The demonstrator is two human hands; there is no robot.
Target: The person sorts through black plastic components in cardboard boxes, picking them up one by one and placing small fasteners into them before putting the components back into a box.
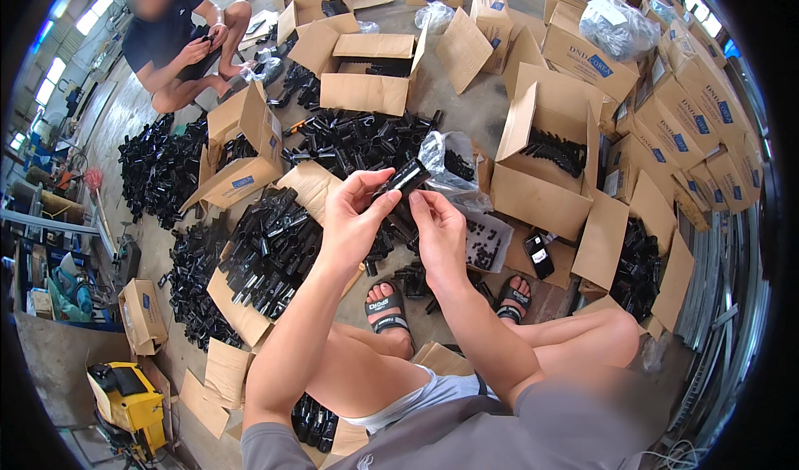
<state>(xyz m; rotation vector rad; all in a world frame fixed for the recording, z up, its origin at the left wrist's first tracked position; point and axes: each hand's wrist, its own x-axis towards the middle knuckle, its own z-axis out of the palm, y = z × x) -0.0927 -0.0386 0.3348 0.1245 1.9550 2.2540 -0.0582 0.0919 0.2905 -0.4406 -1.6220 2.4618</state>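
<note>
In front of me my left hand (356, 208) grips a short, glossy black tube-like part (408, 175) between thumb and fingers, its far end tilted up to the right. My right hand (441, 233) is closed beside the part's near end, thumb and forefinger pressed together there. Whatever those fingertips pinch is too small or hidden to make out. Beneath my hands lies a large heap of similar black parts (358, 141). To the right of my right wrist, a whitish plastic sheet or bag (493, 230) carries small black pieces.
Open cardboard boxes with black parts stand ahead (366, 92), left (241, 179) and right (533, 188). More heaps (270, 258) lie at left. A phone (539, 258) lies near my foot. Stacked cartons (691, 112) and metal profiles (707, 337) line the right. Another person (179, 41) crouches far left, handling something dark.
</note>
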